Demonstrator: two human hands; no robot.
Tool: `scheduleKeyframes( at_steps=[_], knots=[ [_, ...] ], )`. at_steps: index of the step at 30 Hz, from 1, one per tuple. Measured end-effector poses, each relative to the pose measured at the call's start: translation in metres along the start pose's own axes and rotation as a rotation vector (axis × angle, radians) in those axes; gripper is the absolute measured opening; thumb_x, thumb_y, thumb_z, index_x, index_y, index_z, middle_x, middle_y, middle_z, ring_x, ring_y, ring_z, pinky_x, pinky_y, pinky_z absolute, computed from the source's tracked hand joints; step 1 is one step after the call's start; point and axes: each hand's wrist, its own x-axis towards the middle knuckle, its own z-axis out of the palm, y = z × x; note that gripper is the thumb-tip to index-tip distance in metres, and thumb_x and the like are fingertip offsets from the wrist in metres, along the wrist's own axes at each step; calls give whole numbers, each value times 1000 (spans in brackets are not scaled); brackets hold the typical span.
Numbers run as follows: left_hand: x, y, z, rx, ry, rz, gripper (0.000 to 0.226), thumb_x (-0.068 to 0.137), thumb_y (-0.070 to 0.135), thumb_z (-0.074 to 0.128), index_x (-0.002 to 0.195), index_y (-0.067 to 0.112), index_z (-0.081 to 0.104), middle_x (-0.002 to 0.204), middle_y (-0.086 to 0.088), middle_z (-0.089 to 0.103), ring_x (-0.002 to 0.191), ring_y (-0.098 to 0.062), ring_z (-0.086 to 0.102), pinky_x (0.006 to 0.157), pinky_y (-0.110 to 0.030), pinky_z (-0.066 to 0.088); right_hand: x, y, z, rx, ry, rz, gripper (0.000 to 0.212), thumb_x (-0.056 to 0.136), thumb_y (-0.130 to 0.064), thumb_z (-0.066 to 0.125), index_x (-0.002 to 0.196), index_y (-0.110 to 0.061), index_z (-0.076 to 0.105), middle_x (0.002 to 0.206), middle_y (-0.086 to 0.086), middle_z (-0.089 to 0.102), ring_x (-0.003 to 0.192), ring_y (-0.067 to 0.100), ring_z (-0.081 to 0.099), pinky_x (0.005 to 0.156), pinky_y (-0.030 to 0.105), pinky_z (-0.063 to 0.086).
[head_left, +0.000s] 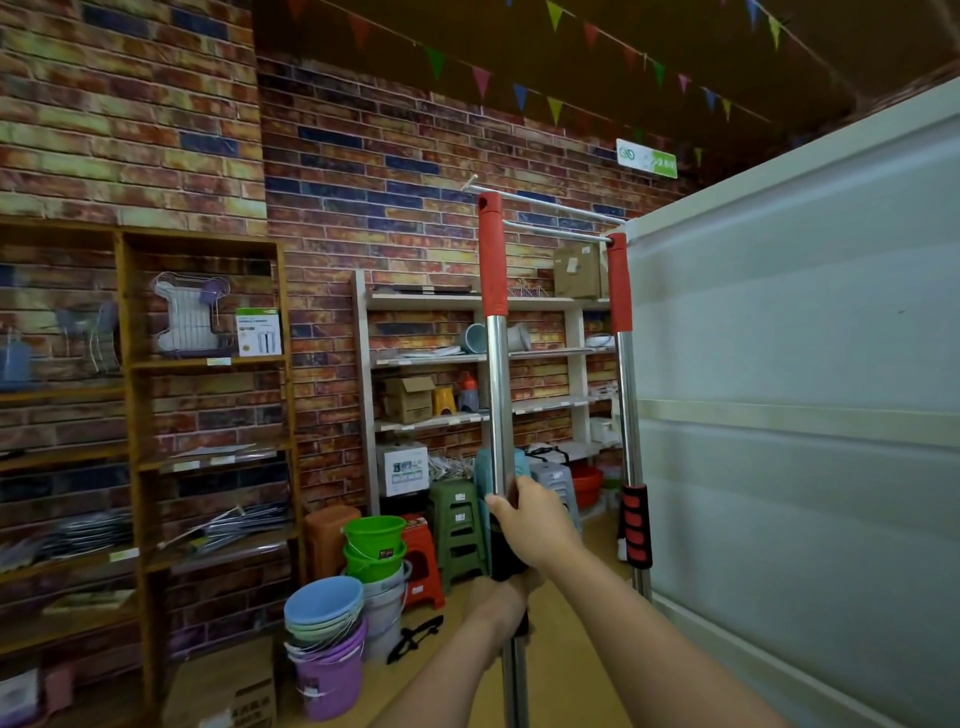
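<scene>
before the shelves (367, 364), right hand (537, 522) and, below it, left hand (500, 591) grip the upright pole (497, 405).

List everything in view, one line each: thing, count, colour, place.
Held pole: 1, steel with red cap, upright, centre.
Second pole: 1, steel, red cap, upright beside white panel, right.
Green buckets: 2, nested, floor.
Bucket stack: several, blue top, purple bottom, floor.
Red stool: 1, floor behind buckets.
Green stools: stacked, dark green, floor.
Wooden shelf unit: 1, brown, left.
White shelf unit: 1, back wall.
Bunting: multicoloured, overhead.
Right grip: 1, bare hand, upper on held pole.
Left grip: 1, bare hand, just below.
</scene>
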Motion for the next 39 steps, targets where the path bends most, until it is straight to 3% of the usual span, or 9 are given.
scheduleKeyframes(
  at_steps=[3, 6, 11, 13, 17, 24, 30, 39],
  knots=[
    [5, -1, 1, -15, -28, -7, 20, 84, 25, 57, 71, 10, 54, 51, -7, 53, 45, -22, 52, 40, -21, 38, 2, -2, -1, -12, -5, 14, 26, 92, -41, 47, 92, -15, 48, 95, 6, 58, 94, 27, 60, 79, 38, 50],
    [7, 0, 1, -41, -31, 4, 20, 80, 25, 61, 68, 10, 55, 44, -4, 52, 47, -25, 53, 48, -25, 42, 4, -3, -2, -36, -6, 9, 26, 93, -40, 47, 90, -15, 47, 92, 6, 57, 91, 26, 59, 76, 37, 48],
    [8, -2, 8, -62, -55, 33, 16, 79, 26, 62, 76, 13, 55, 55, -5, 53, 48, -23, 55, 49, -26, 45, 0, 3, -6, -51, 20, 2, 25, 93, -39, 46, 82, -18, 42, 78, -1, 49, 80, 22, 52, 68, 33, 42],
    [9, -3, 11, -61, -68, 40, 15, 79, 27, 60, 77, 13, 54, 57, -5, 53, 47, -22, 55, 51, -25, 44, -2, 4, -9, -52, 19, 18, 24, 93, -39, 46, 87, -16, 45, 82, 0, 52, 85, 24, 56, 68, 32, 42],
    [11, -3, 10, -33, -63, 39, 19, 81, 29, 61, 78, 12, 53, 61, -4, 53, 48, -20, 55, 36, -16, 32, 3, 4, -10, -39, 9, 44, 25, 93, -39, 47, 93, -14, 48, 89, 5, 56, 85, 24, 57, 70, 35, 45],
    [13, -7, -2, -2, -101, 37, 19, 80, 29, 61, 75, 13, 52, 60, -3, 52, 45, -17, 54, 35, -15, 31, 4, -2, 1, -53, -3, 53, 25, 92, -41, 47, 91, -16, 48, 98, 9, 63, 94, 28, 63, 83, 43, 54],
    [15, -6, -3, -27, -109, 73, 16, 82, 23, 61, 79, 10, 53, 62, -5, 50, 47, -20, 51, 30, -12, 30, 5, -4, -2, -50, 0, 44, 24, 92, -40, 47, 91, -16, 47, 100, 10, 62, 97, 29, 61, 84, 43, 53],
    [22, -11, -7, -33, -85, 41, 18, 82, 22, 60, 71, 10, 53, 59, -6, 50, 45, -21, 52, 48, -25, 38, 8, -5, 7, -63, -8, 38, 30, 93, -40, 47, 98, -11, 52, 102, 10, 63, 96, 28, 62, 82, 41, 53]
  ],
)
